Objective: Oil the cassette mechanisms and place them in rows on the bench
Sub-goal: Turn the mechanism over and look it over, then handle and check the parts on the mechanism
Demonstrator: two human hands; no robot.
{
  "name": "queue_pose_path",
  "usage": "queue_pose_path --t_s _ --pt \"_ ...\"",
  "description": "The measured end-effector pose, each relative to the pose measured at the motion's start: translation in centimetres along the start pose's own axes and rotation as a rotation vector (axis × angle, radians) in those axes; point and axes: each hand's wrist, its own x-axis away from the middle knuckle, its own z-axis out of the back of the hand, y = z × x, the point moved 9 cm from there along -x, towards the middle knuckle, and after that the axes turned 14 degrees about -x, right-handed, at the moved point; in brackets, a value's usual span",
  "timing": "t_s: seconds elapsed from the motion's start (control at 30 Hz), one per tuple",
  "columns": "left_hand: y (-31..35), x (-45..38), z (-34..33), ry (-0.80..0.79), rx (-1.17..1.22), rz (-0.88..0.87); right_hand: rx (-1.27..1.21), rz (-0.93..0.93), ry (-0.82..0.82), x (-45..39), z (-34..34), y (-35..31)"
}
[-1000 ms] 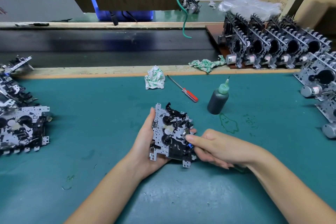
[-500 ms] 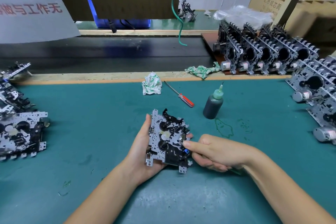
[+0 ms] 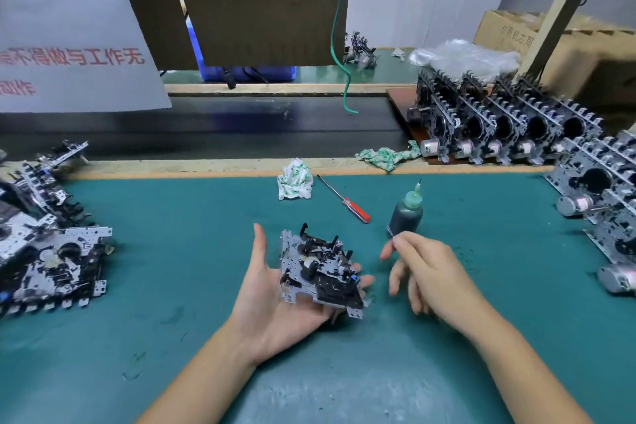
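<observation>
The right hand has lifted off the cassette mechanism, now resting mid-frame on the open left hand, pinching something thin toward the oil bottle; likely re-oiling.

I see even, soft overhead light on the bench; faint shadows, wide-angle bending at edges, slight motion blur.

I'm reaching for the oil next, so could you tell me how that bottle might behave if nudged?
The oil bottle stands upright, tall on a small base, so it may tip. Its round body would probably roll then. Green smears on the mat nearby hint it may be slippery.
</observation>
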Motion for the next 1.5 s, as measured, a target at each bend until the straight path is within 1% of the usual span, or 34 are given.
queue_pose_path --t_s 0.07,0.1,0.13,0.17,0.23,0.33,0.4,0.53,0.67,0.7,0.8,0.87,0.93,1.0,1.03,1.07,1.1,1.13,1.17,1.2,1.23,1.3,1.33,1.4,1.5 --pt "0.0 0.0 -0.5 -0.047 -0.001 0.004 0.553 0.12 0.049 0.3 0.0 -0.9" --pt "-0.1 0.1 -0.7 -0.073 -0.003 0.008 0.788 0.179 0.086 0.6 -0.2 -1.5" --pt "-0.1 0.1 -1.0 -0.11 -0.015 0.017 0.887 0.261 0.132 1.0 -0.5 -2.4" --pt "-0.1 0.3 -1.4 -0.164 -0.041 0.032 0.878 0.344 0.15 1.3 -0.9 -3.3" --pt "-0.4 0.7 -2.0 -0.281 -0.161 0.078 0.742 0.474 0.111 2.0 -1.7 -4.6" --pt "-0.7 1.1 -1.6 -0.309 -0.411 0.125 0.776 0.625 -0.057 2.9 -3.5 -4.9" --pt "-0.7 1.2 -1.2 -0.318 -0.449 0.16 0.8 0.629 -0.121 3.2 -3.8 -5.0" --pt "-1.4 1.3 -0.3 -0.257 -0.467 0.268 0.793 0.619 -0.145 4.0 -3.5 -4.9" --pt "-1.2 1.7 0.0 -0.187 -0.506 0.288 0.727 0.51 -0.151 4.6 -3.1 -4.0" --pt "-1.2 1.8 0.3 -0.158 -0.526 0.296 0.741 0.512 -0.161 4.8 -3.2 -4.0" --pt "-1.2 2.0 1.2 -0.086 -0.593 0.321 0.823 0.614 -0.177 5.8 -4.1 -4.5" --pt "-1.1 2.0 1.0 -0.092 -0.622 0.316 0.834 0.667 -0.165 6.4 -4.1 -4.5" --pt "-0.6 2.1 1.1 -0.077 -0.689 0.298 0.814 0.669 -0.145 7.0 -3.5 -4.3" --pt "0.5 2.1 1.6 0.005 -0.832 0.228 0.778 0.644 -0.113 7.5 -2.6 -3.8" --pt "1.4 2.3 1.8 0.094 -0.92 0.158 0.764 0.632 -0.095 7.8 -2.3 -3.5" --pt "2.5 2.8 2.1 0.225 -1.023 0.075 0.746 0.624 -0.067 8.1 -2.1 -3.2" --pt "3.8 3.6 2.2 0.38 -1.189 -0.024 0.729 0.616 -0.036 8.4 -2.0 -2.9" --pt "5.0 5.0 2.0 0.539 -1.417 -0.133 0.715 0.606 -0.007 8.6 -1.9 -2.7" --pt "5.8 6.5 1.2 0.671 -1.691 -0.23 0.712 0.595 0.017 8.7 -1.9 -2.5" --pt "5.9 7.7 0.4 0.755 -1.954 -0.262 0.724 0.59 0.036 8.8 -1.9 -2.5" --pt "5.3 8.3 -0.1 0.78 -2.139 -0.253 0.747 0.594 0.053 8.8 -2.1 -2.5" --pt "3.5 9.0 -0.6 0.743 -2.331 -0.192 0.804 0.609 0.075 8.8 -2.4 -2.7" --pt "2.8 9.2 -1.0 0.742 -2.401 -0.216 0.829 0.615 0.079 8.7 -2.6 -2.9" --pt "1.9 9.1 -2.3 0.726 -2.502 -0.318 0.855 0.628 0.081 8.6 -2.9 -3.0" --pt "1.9 9.5 -3.3 0.788 -2.432 -0.592 0.853 0.641 0.101 8.7 -3.0 -3.1"
